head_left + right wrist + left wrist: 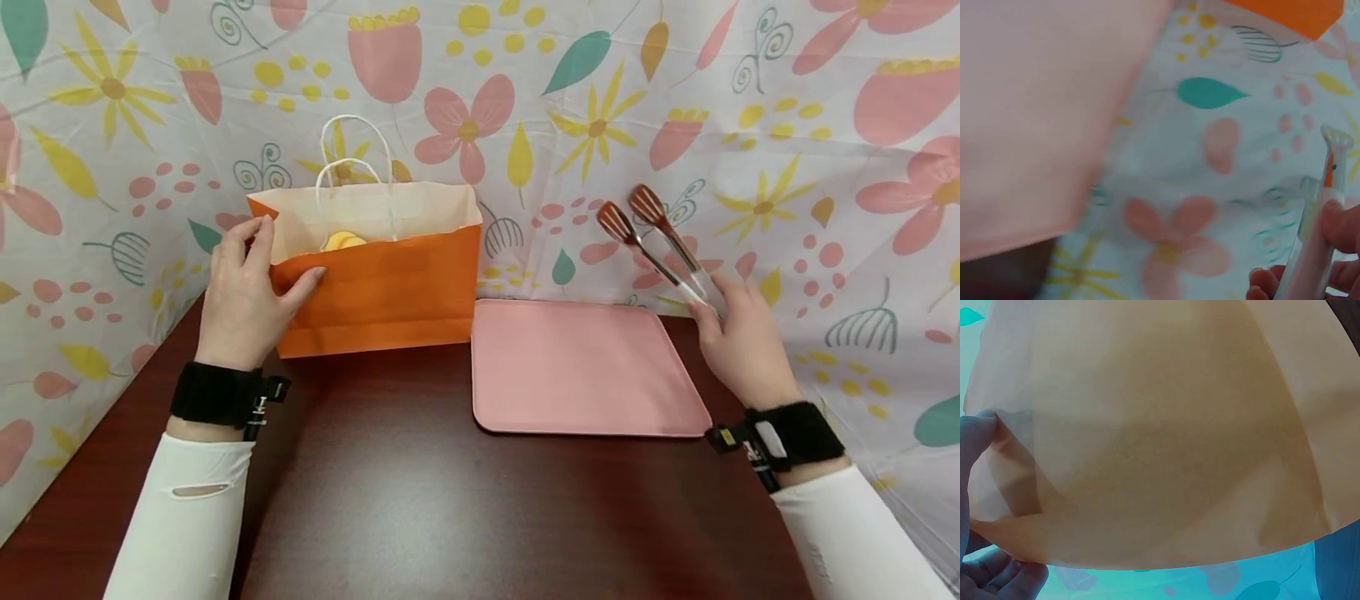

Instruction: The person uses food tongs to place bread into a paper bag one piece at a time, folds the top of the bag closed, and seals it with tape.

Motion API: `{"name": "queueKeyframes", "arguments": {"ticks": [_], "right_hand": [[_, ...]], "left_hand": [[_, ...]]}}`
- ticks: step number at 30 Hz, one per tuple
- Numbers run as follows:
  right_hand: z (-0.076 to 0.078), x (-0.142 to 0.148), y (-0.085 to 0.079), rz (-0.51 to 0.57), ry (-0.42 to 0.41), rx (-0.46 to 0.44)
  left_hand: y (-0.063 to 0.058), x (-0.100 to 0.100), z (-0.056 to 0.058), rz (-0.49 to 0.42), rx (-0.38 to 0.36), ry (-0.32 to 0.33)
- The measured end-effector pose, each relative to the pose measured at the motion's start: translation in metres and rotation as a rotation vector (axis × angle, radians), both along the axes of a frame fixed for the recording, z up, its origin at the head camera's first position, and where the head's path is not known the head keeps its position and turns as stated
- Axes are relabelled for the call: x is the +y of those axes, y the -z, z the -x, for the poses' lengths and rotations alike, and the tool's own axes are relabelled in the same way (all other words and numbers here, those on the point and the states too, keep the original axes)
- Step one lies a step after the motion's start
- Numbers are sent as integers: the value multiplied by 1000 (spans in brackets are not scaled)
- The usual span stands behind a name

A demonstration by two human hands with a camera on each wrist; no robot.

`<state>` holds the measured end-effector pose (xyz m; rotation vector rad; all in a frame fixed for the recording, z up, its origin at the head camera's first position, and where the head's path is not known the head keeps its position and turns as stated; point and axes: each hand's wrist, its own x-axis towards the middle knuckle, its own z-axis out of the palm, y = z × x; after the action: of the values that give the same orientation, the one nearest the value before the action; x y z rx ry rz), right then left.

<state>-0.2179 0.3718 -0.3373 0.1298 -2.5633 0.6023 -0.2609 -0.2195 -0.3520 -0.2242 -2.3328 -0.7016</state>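
Observation:
An orange paper bag (382,287) with white twisted handles stands upright at the back left. Yellow rounded items (343,241) show just inside its open top. My left hand (243,292) pinches the bag's top left corner, thumb on the front face and fingers over the side. In the left wrist view the bag's panel (1166,456) fills most of the frame, its corner between thumb and fingers. Raised beyond the tray's right side, my right hand (742,337) holds a pair of tongs (675,254) by the handles. Their two brown slotted heads point up and left, spread apart.
A pink rectangular tray (585,367) lies on the dark wooden table (420,500), right beside the bag's right edge. Close behind both hangs a flower-patterned cloth (465,75), which also runs down the left and right sides.

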Motion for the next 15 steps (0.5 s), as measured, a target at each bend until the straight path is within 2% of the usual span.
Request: {"name": "queueKeyframes", "arguments": {"ticks": [8, 12, 15], "right_hand": [[-25, 59, 68, -62, 144, -212], [-33, 82, 97, -77, 163, -201], [-36, 93, 110, -72, 176, -185]], "left_hand": [[2, 2, 0, -1, 2, 2], [2, 2, 0, -5, -9, -2], [1, 3, 0, -10, -9, -2]]}}
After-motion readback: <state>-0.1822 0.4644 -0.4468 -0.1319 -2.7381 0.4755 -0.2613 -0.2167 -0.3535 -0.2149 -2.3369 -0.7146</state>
